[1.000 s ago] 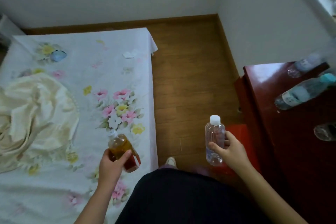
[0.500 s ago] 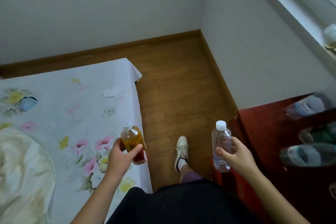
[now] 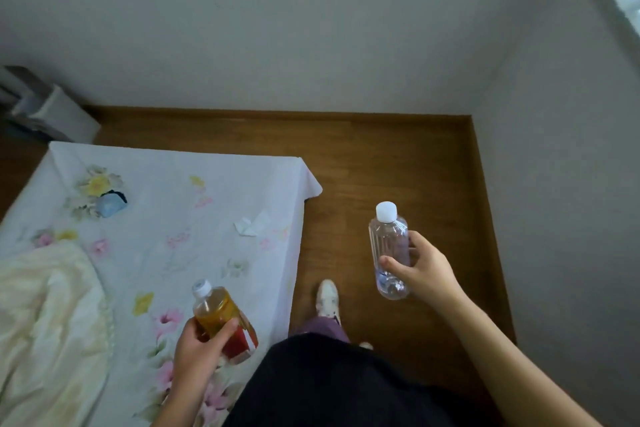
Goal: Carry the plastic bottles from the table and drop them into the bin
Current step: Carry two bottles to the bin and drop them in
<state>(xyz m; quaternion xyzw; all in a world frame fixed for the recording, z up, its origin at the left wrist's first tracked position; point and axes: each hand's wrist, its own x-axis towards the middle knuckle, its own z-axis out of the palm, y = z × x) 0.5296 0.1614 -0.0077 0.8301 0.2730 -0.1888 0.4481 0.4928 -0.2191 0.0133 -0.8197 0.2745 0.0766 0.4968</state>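
The person stands on the wooden floor (image 3: 398, 156) beside the bed (image 3: 173, 184), with one bottle in each hand. The left hand (image 3: 197, 347) holds the amber bottle (image 3: 221, 315), tilted, above the edge of the bed; its fingers (image 3: 227, 328) are curled around the lower body, near the red label. The right hand (image 3: 422, 267) holds the clear bottle (image 3: 389, 253) upright above the floor, with the thumb in front and the other fingers behind its middle. Both caps are on. The bin does not show in this view, so I judge the step in hand is the carrying. To do it well, the grips should be firm but not squeezing, because the thin clear bottle seems nearly empty and would dent easily. The amber one looks heavier and is better held closer to upright. It is wise to find the bin first, then walk.
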